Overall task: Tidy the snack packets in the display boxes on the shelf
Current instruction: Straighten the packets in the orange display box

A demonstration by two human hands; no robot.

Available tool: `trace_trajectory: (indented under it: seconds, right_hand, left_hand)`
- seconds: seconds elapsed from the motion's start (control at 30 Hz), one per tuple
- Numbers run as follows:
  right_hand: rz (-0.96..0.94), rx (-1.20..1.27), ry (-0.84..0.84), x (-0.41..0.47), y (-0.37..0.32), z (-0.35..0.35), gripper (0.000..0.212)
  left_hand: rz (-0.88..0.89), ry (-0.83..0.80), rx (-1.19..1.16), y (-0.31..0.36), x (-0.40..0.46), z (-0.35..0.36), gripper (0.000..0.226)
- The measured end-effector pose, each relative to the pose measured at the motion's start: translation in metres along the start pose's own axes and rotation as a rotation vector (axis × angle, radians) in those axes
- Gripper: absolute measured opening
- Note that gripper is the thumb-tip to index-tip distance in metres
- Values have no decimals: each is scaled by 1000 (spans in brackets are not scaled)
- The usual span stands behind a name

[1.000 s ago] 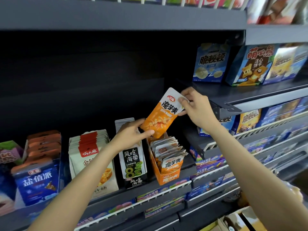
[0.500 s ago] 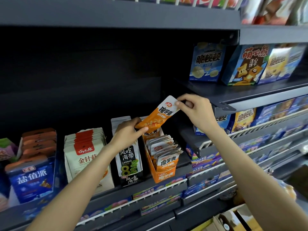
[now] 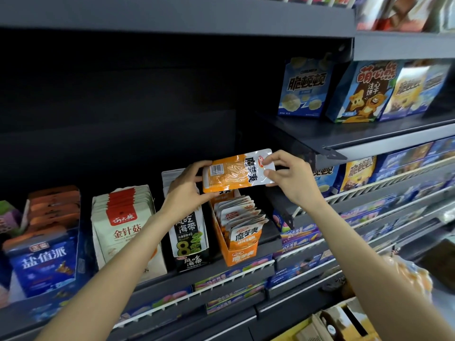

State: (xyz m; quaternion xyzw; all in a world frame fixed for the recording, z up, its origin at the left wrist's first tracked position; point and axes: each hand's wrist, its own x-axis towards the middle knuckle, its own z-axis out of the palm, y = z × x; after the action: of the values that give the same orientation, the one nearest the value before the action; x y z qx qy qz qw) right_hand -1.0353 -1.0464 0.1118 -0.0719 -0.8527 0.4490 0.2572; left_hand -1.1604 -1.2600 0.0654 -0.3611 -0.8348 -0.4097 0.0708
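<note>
Packet held flat over its box, ready to refile

Step in hand, as I read it: turn the orange-and-white foil snack packet (image 3: 236, 172) upright, label fwd, and slot it w/ its mates. To do it well: rotate so the white top edge goes up, keep the printed face toward the aisle, then lower it behind the last packet in the row, not on top. Foil is slippery and floppy, so grip the sealed edges, not the puffy middle. Don't knock the tall black seaweed pouch (image 3: 188, 232) next door.

L to R: left hand (image 3: 187, 190) is raised in front of that black pouch, palm facing right, thumb under and fingers over the packet's orange end, by the barcode. Packet lies sideways, roughly level, in the air just above the back of the orange cardboard display box (image 3: 240, 257) on the dark shelf (image 3: 246, 274). Right hand (image 3: 293, 178) pinches the white end, thumb (image 3: 269, 173) on the near face, index curled over the top edge; wrist bent, forearm coming up from lower right.
</note>
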Motion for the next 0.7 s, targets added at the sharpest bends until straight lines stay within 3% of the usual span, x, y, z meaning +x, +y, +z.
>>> trace_trajectory:
  seconds: [0.33,0.5,0.6,0.67,0.7]
  right_hand:
    - [-50,-87,10,-4,14,3,27]
    - [-153,-51,-80,-6,1,-13,49]
    - [-371,-237,-35,-3,-13,-12,33]
    - [-428,-348,82,2,-16,-8,13]
    - [-421,-398,130,5,-18,-7,13]
  left_hand:
    - [55,11,48,0,-1,2,78]
    - [134,-76,105,-5,2,-1,71]
    - [161,-184,216,-5,11,-10,68]
    - [160,-266,296,-5,17,-14,68]
    - [160,-301,357,-6,19,-16,67]
